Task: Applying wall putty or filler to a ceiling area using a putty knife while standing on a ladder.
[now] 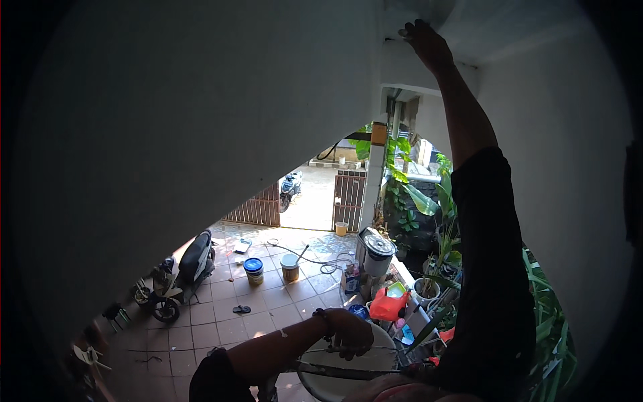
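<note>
My right arm, in a dark sleeve, reaches up to the white ceiling corner [429,13]. There my right hand [429,45] has its fingers bent close to the surface; pale smears show at the fingertips, and anything in its grasp is hidden. Low in front of me, my left hand [349,333] is closed over a white bucket [315,382]. Its fingers curl down at a thin pale bar that crosses the opening, but what they grip is unclear. A dark bar [345,370] runs across the bucket nearer to me. A dark bracelet circles my left wrist.
Far below on the tiled floor [221,328] stand a blue-lidded paint pail [254,271], an open pail [290,268] with a stick, and a scooter [191,275]. A sloping white wall [201,114] fills the left. Plants [445,221] and a red bag [388,305] are at right.
</note>
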`<state>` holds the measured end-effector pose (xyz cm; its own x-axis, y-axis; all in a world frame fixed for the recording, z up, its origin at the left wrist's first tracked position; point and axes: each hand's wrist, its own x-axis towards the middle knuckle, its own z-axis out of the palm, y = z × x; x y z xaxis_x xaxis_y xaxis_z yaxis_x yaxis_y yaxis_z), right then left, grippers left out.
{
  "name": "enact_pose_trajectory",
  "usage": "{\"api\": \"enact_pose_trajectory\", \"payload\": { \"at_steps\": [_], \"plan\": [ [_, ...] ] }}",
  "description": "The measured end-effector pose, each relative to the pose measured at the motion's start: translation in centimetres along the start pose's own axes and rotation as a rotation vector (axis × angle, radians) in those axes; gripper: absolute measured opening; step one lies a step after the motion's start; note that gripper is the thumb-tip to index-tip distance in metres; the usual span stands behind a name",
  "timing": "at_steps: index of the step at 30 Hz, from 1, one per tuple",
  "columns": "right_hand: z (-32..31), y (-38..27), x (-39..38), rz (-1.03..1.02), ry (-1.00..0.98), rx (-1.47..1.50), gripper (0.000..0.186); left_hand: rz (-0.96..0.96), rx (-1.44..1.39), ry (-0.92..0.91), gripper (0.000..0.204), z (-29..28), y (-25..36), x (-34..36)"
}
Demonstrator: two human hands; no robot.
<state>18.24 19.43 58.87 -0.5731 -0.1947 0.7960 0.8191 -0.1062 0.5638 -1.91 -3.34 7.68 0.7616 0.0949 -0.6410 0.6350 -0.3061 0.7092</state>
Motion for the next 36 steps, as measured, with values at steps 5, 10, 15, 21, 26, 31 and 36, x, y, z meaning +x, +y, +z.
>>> {"api": "enact_pose_trajectory", "payload": {
  "at_steps": [5, 10, 15, 21, 26, 31, 36],
  "plan": [
    [-4.2, -2.0, 0.9, -0.014, 0.096, 0.074, 0.025, 0.144, -0.067, -0.063, 0.019, -0.2, -1.2, 0.0],
    [-11.8, -2.6, 0.7, 0.089, 0.245, 0.314, 0.017, 0.033, -0.052, -0.065, 0.020, -0.5, -0.9, 0.0],
    [-10.0, -4.8, -0.8, 0.019, 0.145, 0.304, 0.026, 0.088, -0.078, -0.096, 0.021, -0.6, -2.5, 1.2],
    [-5.9, -2.3, -2.1, 0.075, -0.083, 0.165, 0.024, -0.033, 0.043, -0.002, 0.018, -0.2, 0.3, -0.1],
    [-8.8, -0.7, -0.3, 0.010, 0.041, 0.149, 0.019, 0.052, 0.154, -0.031, 0.016, -0.2, -1.3, 0.9],
    [-20.4, -0.9, 2.6, 0.028, 0.296, 0.331, 0.017, 0.075, 0.017, -0.098, 0.019, -0.9, -1.3, 0.5],
    [-29.1, -1.8, 4.0, 0.093, 0.430, 0.341, 0.017, 0.239, 0.336, -0.122, 0.021, -2.3, -3.2, 1.8]
  ]
}}
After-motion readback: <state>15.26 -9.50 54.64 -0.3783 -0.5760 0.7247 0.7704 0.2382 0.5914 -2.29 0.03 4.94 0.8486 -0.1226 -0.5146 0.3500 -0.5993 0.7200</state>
